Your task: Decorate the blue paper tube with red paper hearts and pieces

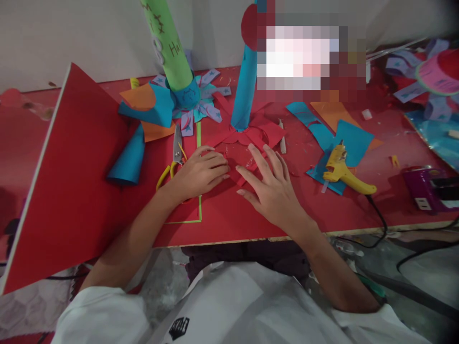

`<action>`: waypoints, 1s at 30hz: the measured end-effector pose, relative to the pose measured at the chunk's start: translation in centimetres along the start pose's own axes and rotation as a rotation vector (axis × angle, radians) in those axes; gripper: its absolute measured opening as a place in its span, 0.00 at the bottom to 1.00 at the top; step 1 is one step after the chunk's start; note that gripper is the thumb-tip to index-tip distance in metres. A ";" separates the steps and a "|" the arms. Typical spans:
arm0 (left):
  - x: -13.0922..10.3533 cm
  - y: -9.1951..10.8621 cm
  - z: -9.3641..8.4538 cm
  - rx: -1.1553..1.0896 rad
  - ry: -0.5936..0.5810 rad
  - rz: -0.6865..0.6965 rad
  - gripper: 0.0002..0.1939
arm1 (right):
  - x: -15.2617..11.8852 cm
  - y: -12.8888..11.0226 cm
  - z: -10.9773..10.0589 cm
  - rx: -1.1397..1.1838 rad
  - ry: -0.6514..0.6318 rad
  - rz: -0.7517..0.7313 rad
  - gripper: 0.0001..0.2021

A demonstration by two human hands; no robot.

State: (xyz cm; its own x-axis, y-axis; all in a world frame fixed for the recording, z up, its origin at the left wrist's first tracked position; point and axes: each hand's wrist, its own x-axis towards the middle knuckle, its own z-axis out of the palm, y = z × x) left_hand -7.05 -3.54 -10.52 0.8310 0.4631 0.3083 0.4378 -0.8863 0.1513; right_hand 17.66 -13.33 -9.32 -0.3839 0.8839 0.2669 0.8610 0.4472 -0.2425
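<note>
My left hand (202, 172) lies low over the red tabletop, its fingers side by side and slightly bent, with no held thing showing. My right hand (274, 186) is open with spread fingers, its tips over red paper strips (241, 180). Just beyond both hands stands a blue paper tube (244, 91) on a base of red paper petals (267, 130), topped by a red disc (249, 27). Scissors with yellow handles (177, 143) lie by my left hand, partly covered by it. What lies directly under my fingers is hard to make out, red on red.
A green paper tube (170, 48) stands behind on the left. A large red board (79, 167) tilts up at far left near a blue paper cone (131, 160). At right, a yellow glue gun (347, 174) with a cord rests on blue paper scraps (355, 136); a purple box (426, 188) sits further right.
</note>
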 end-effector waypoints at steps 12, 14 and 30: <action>0.1 0.1 -0.2 0.021 -0.001 0.005 0.15 | -0.7 0.9 -0.3 0.003 -0.009 0.052 0.20; 0.1 0.1 -0.2 0.040 0.004 0.011 0.15 | -0.9 1.2 -0.4 0.001 0.000 0.044 0.19; -0.1 0.1 -0.1 0.038 -0.046 0.101 0.15 | -1.4 1.6 -0.5 0.018 -0.078 0.003 0.23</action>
State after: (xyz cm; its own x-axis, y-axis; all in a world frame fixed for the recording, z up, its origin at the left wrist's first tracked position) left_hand -7.11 -3.61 -10.45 0.8860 0.3724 0.2763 0.3631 -0.9278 0.0860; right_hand 19.74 -13.94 -9.62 -0.4069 0.8930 0.1926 0.8562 0.4463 -0.2602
